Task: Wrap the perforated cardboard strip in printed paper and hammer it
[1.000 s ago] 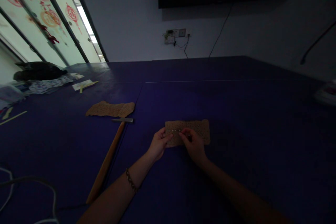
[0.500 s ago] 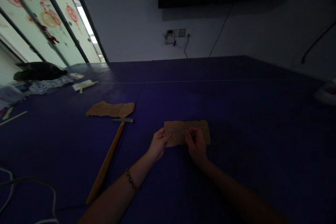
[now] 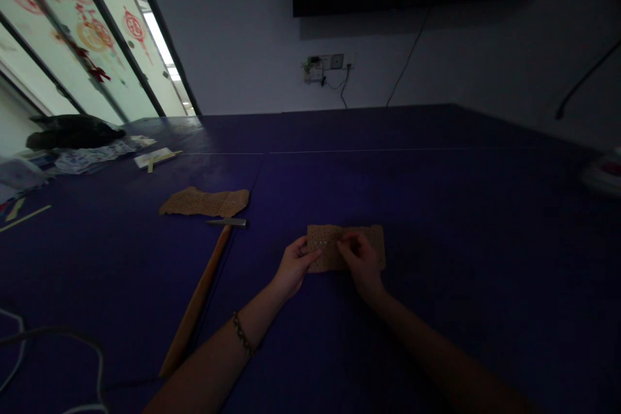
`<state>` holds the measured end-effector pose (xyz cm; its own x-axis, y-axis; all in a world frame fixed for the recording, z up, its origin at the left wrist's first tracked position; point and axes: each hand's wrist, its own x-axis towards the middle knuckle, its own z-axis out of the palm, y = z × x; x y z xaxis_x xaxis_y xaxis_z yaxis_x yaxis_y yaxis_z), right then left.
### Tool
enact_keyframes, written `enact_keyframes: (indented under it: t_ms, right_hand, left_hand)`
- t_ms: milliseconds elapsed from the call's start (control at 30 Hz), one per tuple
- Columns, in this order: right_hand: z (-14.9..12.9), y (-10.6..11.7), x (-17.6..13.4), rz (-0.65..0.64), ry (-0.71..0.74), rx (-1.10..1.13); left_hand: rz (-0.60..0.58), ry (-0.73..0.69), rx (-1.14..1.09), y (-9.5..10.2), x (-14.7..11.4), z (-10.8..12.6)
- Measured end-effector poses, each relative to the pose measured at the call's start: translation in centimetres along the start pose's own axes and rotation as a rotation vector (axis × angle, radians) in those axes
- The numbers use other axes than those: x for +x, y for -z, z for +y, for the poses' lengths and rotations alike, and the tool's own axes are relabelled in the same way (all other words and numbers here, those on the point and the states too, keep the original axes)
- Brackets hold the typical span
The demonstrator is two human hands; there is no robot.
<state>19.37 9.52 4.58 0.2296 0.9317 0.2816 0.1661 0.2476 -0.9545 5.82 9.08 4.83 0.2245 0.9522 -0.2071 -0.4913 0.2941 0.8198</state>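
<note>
My left hand (image 3: 293,266) grips the lower left edge of a thin brown sheet (image 3: 324,261), thumb on top and fingers behind. Small dark specks or holes dot the sheet, and a short row of pale spots runs across its left half. Over the sheet's middle my right hand (image 3: 363,262) is closed in a pinch, thumb and forefinger together. What sits between those fingertips is too small and dark to make out. The right hand covers part of the sheet's right half.
A hammer (image 3: 201,294) with a wooden handle lies left of my left forearm. Beyond its head rests another brown speckled sheet (image 3: 206,202). White cables (image 3: 99,362) curl at the lower left. A black bag (image 3: 75,132) and papers occupy the purple table's (image 3: 436,194) far left.
My right hand has shifted slightly left along the sheet, its fingertips still pinched. The sheet's tilt has changed a little. The left hand keeps its hold.
</note>
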Motion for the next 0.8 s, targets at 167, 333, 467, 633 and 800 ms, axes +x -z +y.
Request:
enact_keyframes:
  t_ms: [167,333,467,633,800]
  right_hand:
    - [-0.49,-0.14,-0.44,-0.109,0.028,-0.234]
    - [-0.52,-0.07,-0.27,-0.118,-0.01,-0.232]
    - [-0.35,-0.01,-0.08,-0.137,-0.044,-0.207]
    - [-0.61,0.02,-0.31,-0.118,-0.042,-0.175]
    - [-0.49,-0.03,-0.31,-0.123,-0.056,-0.144]
  left_hand:
    - [-0.037,-0.01,0.01,0.06,-0.01,-0.03]
    - [-0.061,-0.004,0.011,0.19,0.06,-0.17]
    - [-0.079,-0.005,0.018,0.37,0.21,-0.37]
    - [-0.069,0.017,0.024,0.33,0.17,-0.22]
    - [-0.094,-0.002,0.021,0.31,0.28,-0.22]
